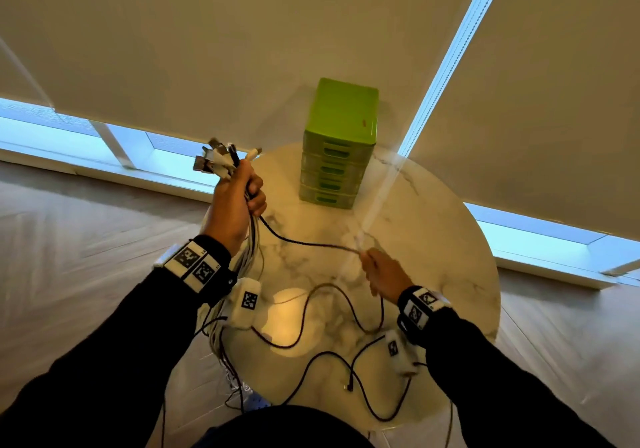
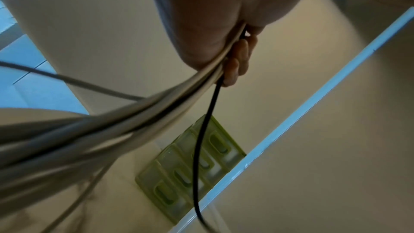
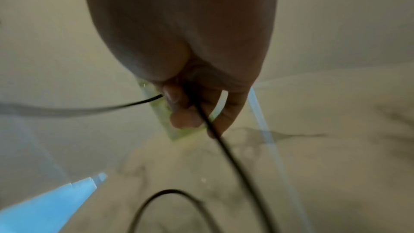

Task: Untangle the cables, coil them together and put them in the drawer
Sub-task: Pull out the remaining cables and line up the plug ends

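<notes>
**Cable lot: both hands engaged, drawer unit closed**

L hand (image 1: 237, 202): raised above table's left edge, fist wrapped round cable bundle (image 1: 242, 267). Approx. half a dozen plug ends (image 1: 216, 162), white and dark, fan out above the thumb. Bundle drops from the fist past the wrist, down beside the table edge toward floor. Left wrist view: fingers (image 2: 237, 63) curled over pale cords, one thin black cord leaving below them.

R hand (image 1: 384, 274): lower, over table centre, fingers closed on black cable (image 1: 304, 242). Cable runs in a shallow sag from L fist across to R hand. Right wrist view: cord enters between thumb and fingertips (image 3: 184, 118), exits downward; blurred.

Slack: remainder of black cable (image 1: 329, 354) lies in loose loops on tabletop, near edge closest to person; one small plug end (image 1: 349, 386) rests there.

Table (image 1: 433, 240): round, marble-look top.

Drawer unit (image 1: 337, 150): green plastic, several stacked drawers, all closed; at far side of table, well apart from both hands.

Bkgd: roller blinds (image 1: 242, 49), window strip below, wood floor (image 1: 86, 226).
</notes>
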`<state>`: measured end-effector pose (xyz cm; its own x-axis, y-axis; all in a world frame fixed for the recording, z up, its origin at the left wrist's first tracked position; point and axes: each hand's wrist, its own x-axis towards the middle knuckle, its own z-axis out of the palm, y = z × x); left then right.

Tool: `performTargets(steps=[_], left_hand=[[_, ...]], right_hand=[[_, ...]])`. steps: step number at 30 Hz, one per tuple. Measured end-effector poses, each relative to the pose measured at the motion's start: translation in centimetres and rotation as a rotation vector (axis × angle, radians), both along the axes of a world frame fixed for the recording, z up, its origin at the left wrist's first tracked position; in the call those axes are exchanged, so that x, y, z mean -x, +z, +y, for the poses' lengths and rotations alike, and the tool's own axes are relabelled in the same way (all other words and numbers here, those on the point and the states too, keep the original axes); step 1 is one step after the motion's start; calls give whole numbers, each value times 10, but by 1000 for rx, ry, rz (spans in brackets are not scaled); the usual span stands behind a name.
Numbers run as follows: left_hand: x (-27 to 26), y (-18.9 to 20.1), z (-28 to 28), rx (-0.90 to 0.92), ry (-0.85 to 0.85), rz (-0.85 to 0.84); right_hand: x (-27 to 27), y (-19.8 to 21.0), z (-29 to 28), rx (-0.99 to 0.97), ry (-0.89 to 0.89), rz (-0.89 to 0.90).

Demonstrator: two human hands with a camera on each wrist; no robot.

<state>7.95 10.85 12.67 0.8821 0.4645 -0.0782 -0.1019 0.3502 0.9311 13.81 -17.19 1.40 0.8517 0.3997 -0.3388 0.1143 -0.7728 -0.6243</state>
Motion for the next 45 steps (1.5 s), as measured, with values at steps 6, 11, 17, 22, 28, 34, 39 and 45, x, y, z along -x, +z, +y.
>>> performTargets(steps=[6,11,17,22,28,34,39,45], left_hand=[[10,-16,-34,-202,-75,192],[15,-24,-46,-257,-95,252],[14,-25,-40,-74,-31,159],[-2,-11,-22,95,123,49],[-10,26,23,198,154,-19],[-12,25,7,-172,25,-15],[-14,-21,-26,-341,-116,112],[-10,-26,-42,-107,-178,275]], right_hand=[[5,73,73,-616,-142,-189],[33,89,108,-525,174,-340],[36,74,112,-373,340,-306],[44,57,87,-420,402,72],[34,11,39,-158,369,220],[-16,11,38,28,124,-37],[-30,59,80,-187,-32,-379],[3,85,116,-222,289,-456]])
